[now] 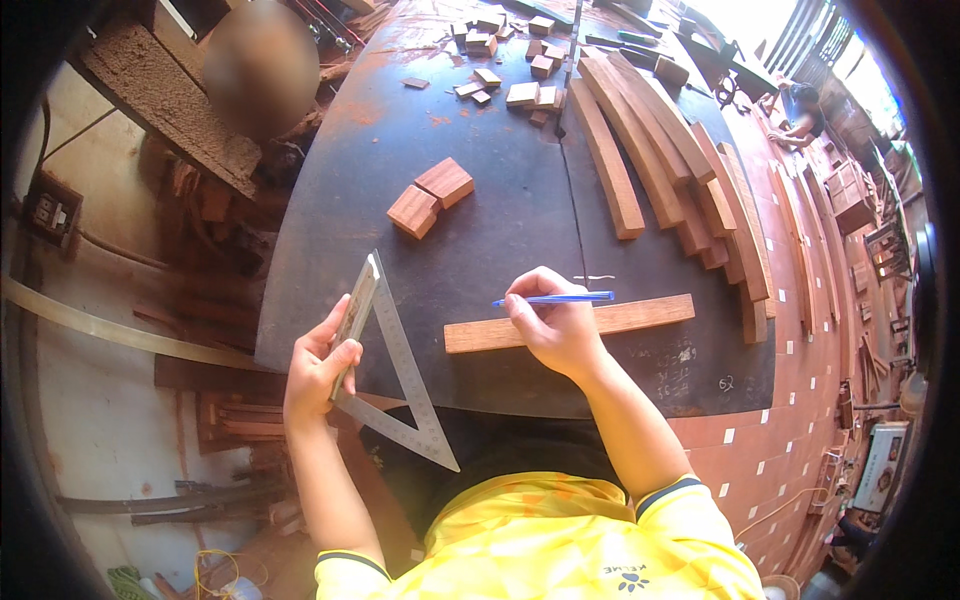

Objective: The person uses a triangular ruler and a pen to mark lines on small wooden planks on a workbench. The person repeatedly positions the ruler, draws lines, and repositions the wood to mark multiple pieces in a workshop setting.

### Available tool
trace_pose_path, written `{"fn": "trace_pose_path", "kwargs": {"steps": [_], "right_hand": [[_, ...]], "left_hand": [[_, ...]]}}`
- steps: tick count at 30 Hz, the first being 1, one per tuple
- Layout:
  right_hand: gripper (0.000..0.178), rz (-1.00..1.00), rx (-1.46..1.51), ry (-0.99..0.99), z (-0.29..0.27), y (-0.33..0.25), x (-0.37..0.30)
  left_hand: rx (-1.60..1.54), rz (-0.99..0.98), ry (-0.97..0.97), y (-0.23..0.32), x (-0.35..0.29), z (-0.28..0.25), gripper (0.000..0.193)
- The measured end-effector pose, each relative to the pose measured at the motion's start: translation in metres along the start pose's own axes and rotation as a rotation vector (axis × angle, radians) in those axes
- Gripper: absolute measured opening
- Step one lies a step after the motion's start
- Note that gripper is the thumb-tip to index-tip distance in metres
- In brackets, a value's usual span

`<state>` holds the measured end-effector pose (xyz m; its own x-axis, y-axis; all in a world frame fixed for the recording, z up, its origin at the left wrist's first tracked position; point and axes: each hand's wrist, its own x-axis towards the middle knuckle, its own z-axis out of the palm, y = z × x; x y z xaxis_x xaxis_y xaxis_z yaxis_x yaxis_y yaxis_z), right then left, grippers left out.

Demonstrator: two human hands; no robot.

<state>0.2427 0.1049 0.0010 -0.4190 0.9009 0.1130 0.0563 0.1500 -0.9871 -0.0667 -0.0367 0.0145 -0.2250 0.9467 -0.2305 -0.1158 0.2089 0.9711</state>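
My left hand grips a metal triangular set square by its thick edge, lifted near the table's front left edge. Between the fingers of my right hand is a blue pen, held roughly level. That hand is over the middle of a wooden strip, which lies crosswise on the dark table and is partly hidden by the hand. Farther off, two short reddish wood blocks rest against each other.
Long wooden strips are stacked at the table's right. Small wood offcuts lie scattered at the far end of the dark table. Chalk marks show near the front right edge. Another person is at the far right.
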Motion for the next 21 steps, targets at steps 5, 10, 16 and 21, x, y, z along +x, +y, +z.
{"fn": "trace_pose_path", "kwargs": {"steps": [5,10,16,21], "right_hand": [[0.011,-0.056,-0.022,0.030,-0.001,0.014,0.001],[0.012,0.029,0.169,0.044,-0.003,0.008,0.004],[0.014,-0.009,0.166,0.070,-0.019,0.000,0.004],[0.014,-0.287,-0.361,0.076,-0.043,-0.016,-0.003]], "left_hand": [[-0.153,0.123,-0.013,-0.029,-0.004,-0.004,0.067],[-0.133,0.109,0.024,-0.028,-0.004,-0.003,0.066],[-0.070,0.073,-0.016,-0.025,-0.002,-0.002,0.067],[-0.104,0.071,-0.026,-0.025,-0.001,-0.004,0.067]]}}
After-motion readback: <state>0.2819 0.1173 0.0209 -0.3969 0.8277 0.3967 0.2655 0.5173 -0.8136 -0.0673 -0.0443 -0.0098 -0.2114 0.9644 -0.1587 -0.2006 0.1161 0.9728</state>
